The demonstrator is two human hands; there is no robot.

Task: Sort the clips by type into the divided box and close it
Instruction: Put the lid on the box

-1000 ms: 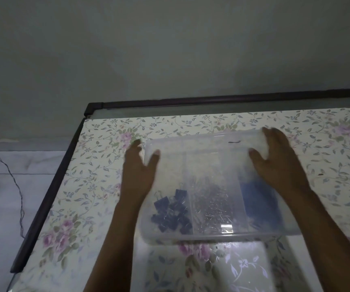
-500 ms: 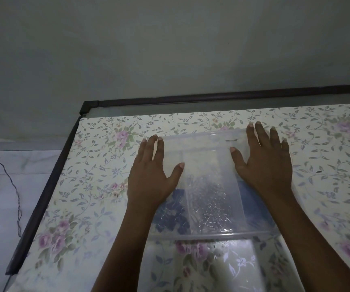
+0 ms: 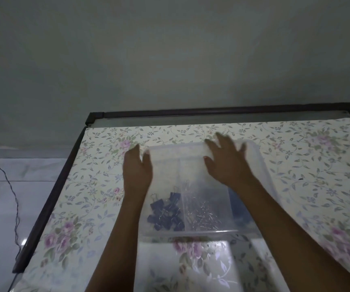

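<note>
A clear plastic divided box (image 3: 262, 165) lies on the floral table with its clear lid on top. Black binder clips (image 3: 165, 216) fill the left compartment, and silver paper clips (image 3: 205, 216) fill the middle one. The dark blue contents (image 3: 239, 207) of the right compartment are partly hidden by my right forearm. My left hand (image 3: 137, 173) lies at the box's left edge, fingers straight and pointing away from me. My right hand (image 3: 226, 163) is spread flat over the lid's far middle, blurred by motion.
The table has a floral cover (image 3: 94, 186) and a dark frame (image 3: 49, 205) along its left and far edges. A thin cable (image 3: 11, 197) hangs over the pale floor to the left. A grey wall stands behind the table.
The box went from held up at both ends to lying flat. Both hands pressed flat on the lid; now my left has slid to the left edge and my right toward the middle.
</note>
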